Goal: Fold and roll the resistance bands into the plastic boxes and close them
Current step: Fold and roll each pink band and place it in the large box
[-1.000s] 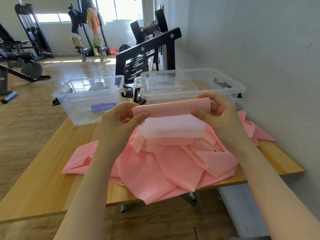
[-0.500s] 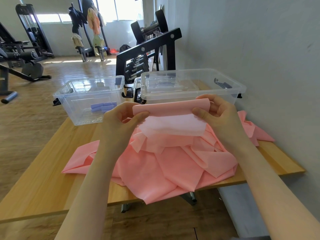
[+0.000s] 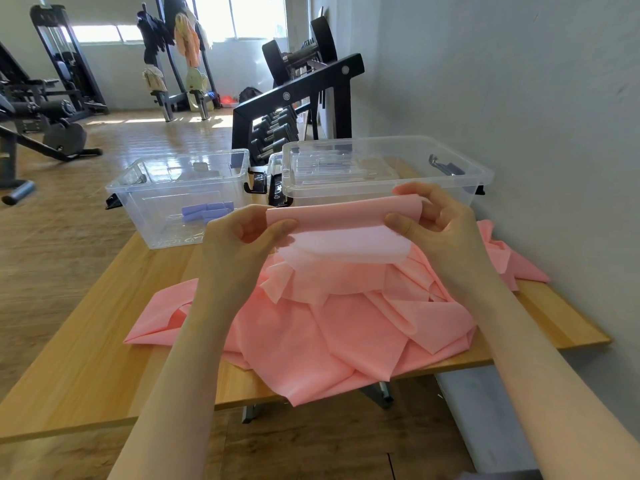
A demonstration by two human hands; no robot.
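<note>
Head view, only one I had: left hand (image 3: 239,233) and right hand (image 3: 441,230) each pinched one end of a folded pink band (image 3: 341,220), thumbs on the near face, other fingers curled behind, so both were closed on it. The band was held up off the table (image 3: 86,358), stretched flat between the hands; I judged that was to keep the fold edge straight and start the roll without the loose end dragging. A paler flap hung below the fold, and the rest ran down into the pink pile (image 3: 346,327) heaped on the table. The pile overhung the near table edge at the middle and reached the wall side on the right, so I saw slip risk there. Open box (image 3: 180,195) sat at the back left, no lid on it, with small purple rolls (image 3: 207,211) inside; that looked like the drop spot. Lidded box (image 3: 384,171) sat back right, just behind the held band, its black latches visible on the sides. Bare wood showed left of the pile, room enough for the left hand to swing toward the open box. Right side was tight, wall close. Rack of dumbbells (image 3: 277,129) stood behind the boxes, off the table.
</note>
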